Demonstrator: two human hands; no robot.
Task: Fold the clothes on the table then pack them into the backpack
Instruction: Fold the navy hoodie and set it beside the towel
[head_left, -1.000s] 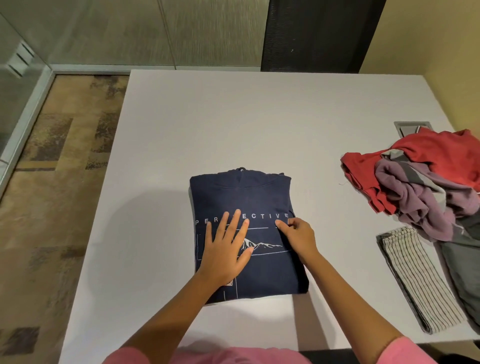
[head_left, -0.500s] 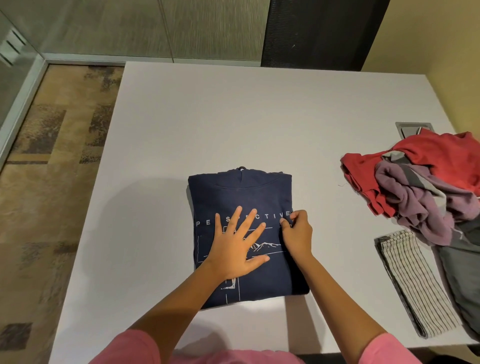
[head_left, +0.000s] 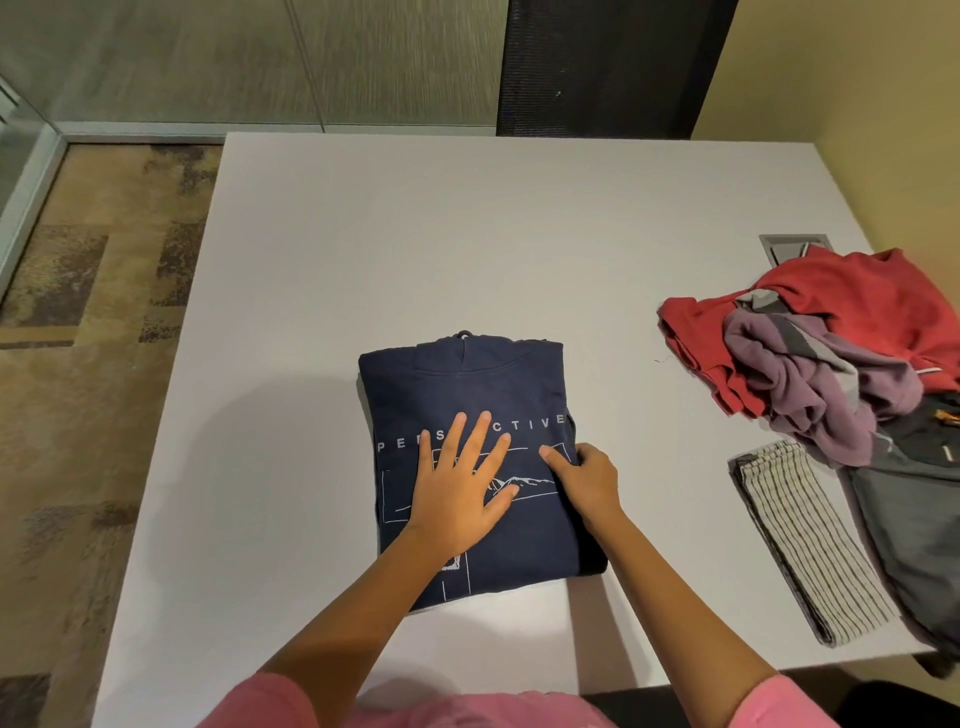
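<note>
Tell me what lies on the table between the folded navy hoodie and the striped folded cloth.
Nothing: in the head view, only bare white table separates the navy hoodie from the striped cloth.

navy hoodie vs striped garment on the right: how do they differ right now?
The navy hoodie is plain dark blue with white print; the striped garment is pale with thin dark stripes. The hoodie is folded into a broad rectangle, the striped one into a long narrow strip. The left hand lies flat on the hoodie and the right hand grips its edge; nothing touches the striped garment. Both lie folded on the table.
</note>
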